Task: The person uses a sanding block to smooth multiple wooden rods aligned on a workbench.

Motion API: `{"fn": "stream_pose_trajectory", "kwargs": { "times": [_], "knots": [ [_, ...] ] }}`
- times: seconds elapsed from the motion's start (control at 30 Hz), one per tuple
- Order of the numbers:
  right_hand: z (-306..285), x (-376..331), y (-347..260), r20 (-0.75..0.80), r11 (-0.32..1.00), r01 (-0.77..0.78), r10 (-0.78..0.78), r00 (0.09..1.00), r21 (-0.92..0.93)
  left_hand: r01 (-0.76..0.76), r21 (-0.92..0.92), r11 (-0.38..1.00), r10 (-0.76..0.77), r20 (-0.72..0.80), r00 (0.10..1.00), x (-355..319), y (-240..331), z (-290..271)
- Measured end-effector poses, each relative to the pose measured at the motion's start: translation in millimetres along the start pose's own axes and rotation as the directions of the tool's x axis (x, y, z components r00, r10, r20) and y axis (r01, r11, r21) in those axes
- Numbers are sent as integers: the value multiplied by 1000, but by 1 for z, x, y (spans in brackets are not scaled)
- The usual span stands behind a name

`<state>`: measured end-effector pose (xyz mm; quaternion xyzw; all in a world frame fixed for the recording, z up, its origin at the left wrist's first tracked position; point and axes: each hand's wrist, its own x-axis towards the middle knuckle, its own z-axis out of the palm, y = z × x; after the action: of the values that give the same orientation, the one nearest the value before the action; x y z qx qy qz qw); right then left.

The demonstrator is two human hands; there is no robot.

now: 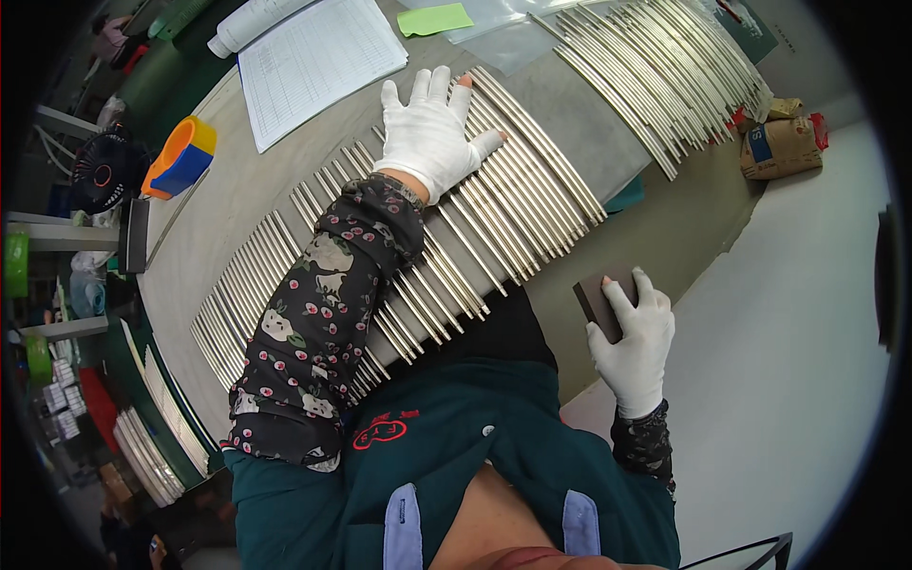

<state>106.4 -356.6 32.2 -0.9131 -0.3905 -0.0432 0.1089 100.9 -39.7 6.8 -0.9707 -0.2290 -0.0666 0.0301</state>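
Observation:
My left hand point(429, 133), in a white glove with some fingertips bare, lies spread flat over a row of thin shiny metal rods point(518, 195). The rods lie side by side on the grey table, with wider gaps between some of them near my forearm. My patterned sleeve hides part of the row. Off to the right, beyond the table's near edge, my right hand point(638, 347), also gloved in white, grips a flat dark brown rectangular block point(604, 306). Its fingers rest over the block's face, and the block is apart from the rods.
A second batch of metal rods point(660, 71) lies at the far right. At the back are paper sheets point(318, 71), a green slip point(435, 19) and clear plastic sheeting point(503, 38). Rolls of yellow and blue tape point(180, 161) stand left, near a black fan point(103, 169). A brown package point(784, 144) sits right.

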Motion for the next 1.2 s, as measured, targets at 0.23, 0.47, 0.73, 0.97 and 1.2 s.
{"fn": "stream_pose_trajectory", "kwargs": {
  "times": [0.23, 0.47, 0.73, 0.97, 1.2],
  "knots": [
    [2, 1, -2, -4, 1000, 16, -16, 1000, 9, -4, 14, 1000, 5, -23, 1000, -6, -6, 2],
    [1, 2, -4, 1, 1000, 20, -20, 1000, 0, 1, 4, 1000, 0, -36, 999, -7, -6, 3],
    [-10, 17, -11, -161, 996, 74, -65, 985, 53, -5, -57, 998, 5, -13, 1000, -6, -7, 2],
    [-5, 50, -30, -177, 980, 196, -190, 966, 19, -9, -82, 997, -5, -171, 985, -8, -29, 7],
    [16, 101, -60, -150, 940, 316, -334, 931, -132, -6, -55, 998, 1, -93, 996, -9, -27, 10]
  ]
}}
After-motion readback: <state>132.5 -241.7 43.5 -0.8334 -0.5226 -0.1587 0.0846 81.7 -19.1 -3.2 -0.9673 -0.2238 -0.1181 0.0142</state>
